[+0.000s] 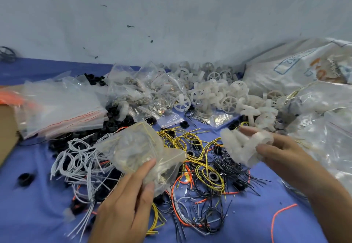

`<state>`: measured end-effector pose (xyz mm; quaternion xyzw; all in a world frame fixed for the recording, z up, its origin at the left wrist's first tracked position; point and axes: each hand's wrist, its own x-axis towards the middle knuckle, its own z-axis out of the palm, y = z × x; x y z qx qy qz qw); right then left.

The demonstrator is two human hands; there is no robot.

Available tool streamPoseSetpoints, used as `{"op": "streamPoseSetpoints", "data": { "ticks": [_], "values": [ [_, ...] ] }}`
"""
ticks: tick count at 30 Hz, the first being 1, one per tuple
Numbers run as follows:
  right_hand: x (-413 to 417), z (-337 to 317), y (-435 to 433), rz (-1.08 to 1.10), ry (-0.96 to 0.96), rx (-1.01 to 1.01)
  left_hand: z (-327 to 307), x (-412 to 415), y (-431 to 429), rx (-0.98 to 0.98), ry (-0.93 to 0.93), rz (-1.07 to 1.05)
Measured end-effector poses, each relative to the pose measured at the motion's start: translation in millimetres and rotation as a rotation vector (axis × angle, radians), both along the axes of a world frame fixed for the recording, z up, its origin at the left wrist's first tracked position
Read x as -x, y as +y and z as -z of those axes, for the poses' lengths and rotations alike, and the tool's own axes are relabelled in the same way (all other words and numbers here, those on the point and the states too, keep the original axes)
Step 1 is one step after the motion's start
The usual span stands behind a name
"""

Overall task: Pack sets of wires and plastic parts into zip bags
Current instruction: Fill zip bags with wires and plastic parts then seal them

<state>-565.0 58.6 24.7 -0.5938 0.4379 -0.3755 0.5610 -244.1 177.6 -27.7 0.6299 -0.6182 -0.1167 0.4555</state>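
1. The left hand (123, 201) pinches a crumpled clear plastic zip bag (139, 151) between thumb and fingertips, lifted just above the loose wires. Thin yellow wire shows through its wall, so this set looks partly filled. Whether its mouth is open I cannot tell.

2. The right hand (282, 153) curls its fingers round a clump of white plastic wheel-shaped parts (245, 145), held near the bag but apart from it. I judge that these parts go into the bag next; they are not yet inside.

3. Done so far, as far as it shows: a heap of small filled clear bags (141, 94) lies behind the wires, and more clear bags with contents (323, 138) lie at the right edge.

4. Plenty is left. A pile of white spoked plastic wheels (219, 94) sits against the wall, and a stack of flat empty zip bags with red seal stripes (62, 105) lies at the left.

5. Loose on the blue cloth (38, 214) lie tangled yellow wires (190, 141), white wires (80, 159), black wires (228, 166) and orange wires (182, 181), with black plastic rings (24, 179) scattered among them.

6. My judgement: the job is somewhere in the middle, with one bag in hand and many sets unpacked.
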Motion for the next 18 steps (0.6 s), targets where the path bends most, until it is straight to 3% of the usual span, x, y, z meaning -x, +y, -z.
{"op": "streamPoseSetpoints", "data": {
  "ticks": [6,12,16,18],
  "values": [
    [-72.0,33.1,59.9,-0.356,-0.330,-0.314,5.0,-1.8,2.3,-0.017,-0.031,0.043],
    [-137.9,46.2,60.2,-0.229,-0.554,-0.344,7.3,-3.7,3.8,-0.023,-0.065,0.062],
    [-158.6,49.8,69.3,-0.278,-0.807,-0.442,5.1,-5.5,2.2,-0.015,-0.075,0.041],
    [-161.3,54.1,75.1,-0.219,-0.823,-0.478,4.4,-5.2,2.0,-0.019,-0.088,0.061]
  ]
}}
